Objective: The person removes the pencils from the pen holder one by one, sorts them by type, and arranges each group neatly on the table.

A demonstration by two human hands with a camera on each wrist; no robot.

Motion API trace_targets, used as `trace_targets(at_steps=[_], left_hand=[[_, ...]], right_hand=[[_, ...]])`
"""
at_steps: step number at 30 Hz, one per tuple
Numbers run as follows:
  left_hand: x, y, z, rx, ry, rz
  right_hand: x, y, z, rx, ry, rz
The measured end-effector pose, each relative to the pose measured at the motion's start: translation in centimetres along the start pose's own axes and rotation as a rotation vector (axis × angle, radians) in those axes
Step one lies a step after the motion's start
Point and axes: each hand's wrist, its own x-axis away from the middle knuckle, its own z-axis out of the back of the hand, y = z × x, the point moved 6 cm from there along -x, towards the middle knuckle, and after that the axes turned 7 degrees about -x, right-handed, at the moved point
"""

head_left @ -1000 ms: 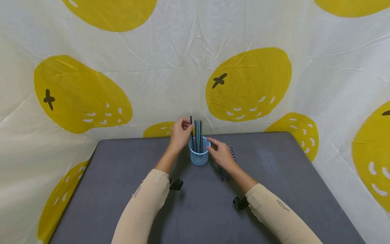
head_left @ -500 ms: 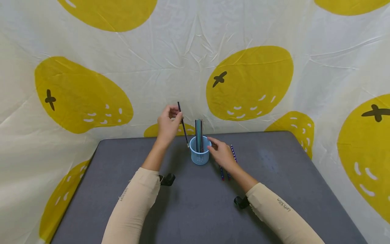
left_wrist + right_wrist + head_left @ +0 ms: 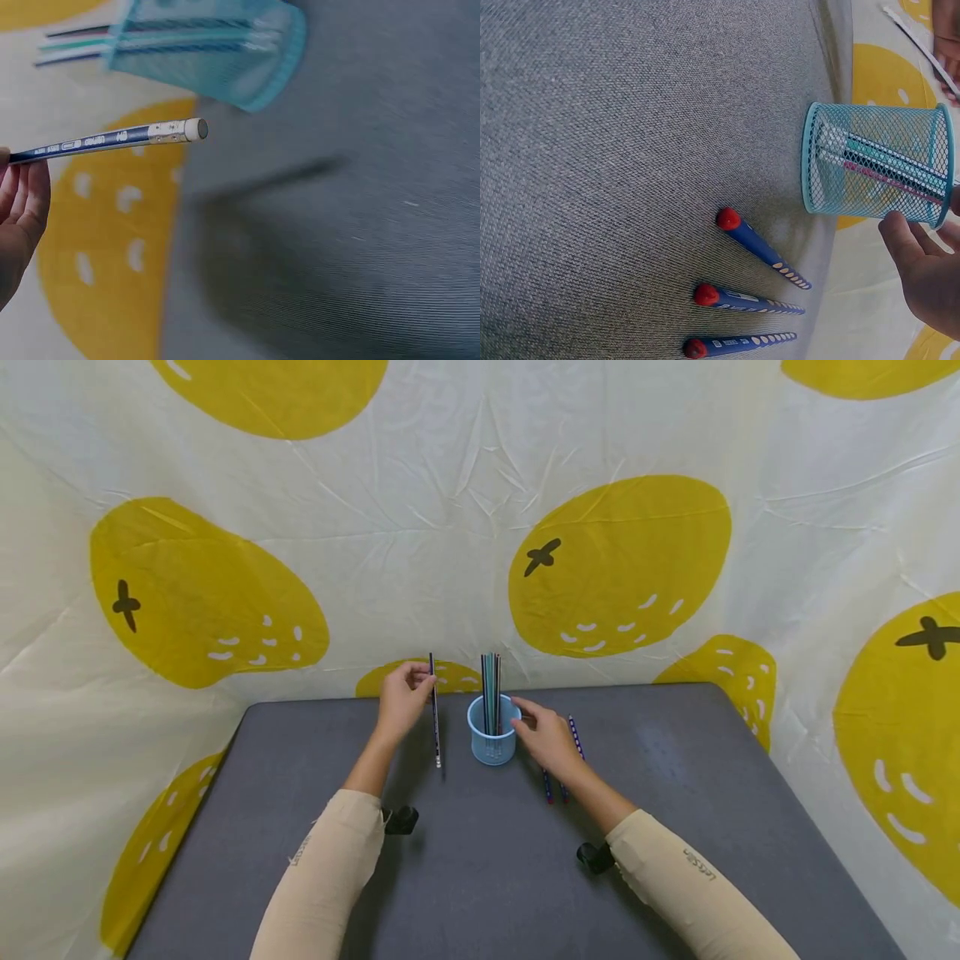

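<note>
My left hand [image 3: 405, 697] pinches a dark blue pencil [image 3: 112, 138] near its upper end, left of the cup. Its white eraser [image 3: 196, 129] points down toward the table, with a shadow beneath. A light blue mesh pencil cup [image 3: 492, 750] stands upright by the far table edge, holding several dark and teal pencils [image 3: 490, 685] in a bunch. At the cup's right side, my right hand [image 3: 551, 743] grips the rim, thumb outside against the mesh in the right wrist view.
Three blue pencils [image 3: 759, 247] with red ends and pale dots lie on the grey table [image 3: 300, 827], partly under my right forearm in the head view. Behind the table hangs a white cloth [image 3: 420, 568] with large yellow fruit prints.
My left hand has drawn the pencil up out of the cup, carried it left, and lowered it beside the cup, eraser end down. The right hand has stayed at the rim.
</note>
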Motion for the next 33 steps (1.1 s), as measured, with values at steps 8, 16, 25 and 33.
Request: trace_targets(at_steps=[8,16,25,33], left_hand=[[1.0,-4.5,-1.5,-0.13,0.002,0.078],[1.9,-6.9,-4.0,-0.111,-0.107,0.149],[2.9,-7.5,-5.7,-0.171,-0.152,0.188],[3.1,-7.4,-6.3,-0.307,-0.115,0.201]], right_hand=[[-0.1,0.0,-0.1,0.01,0.002,0.002],[-0.2,-0.1,0.0,0.005,0.006,0.007],[-0.1,-0.1,-0.2,0.016,-0.001,0.011],[-0.1,0.0,-0.2,0.018,0.005,0.018]])
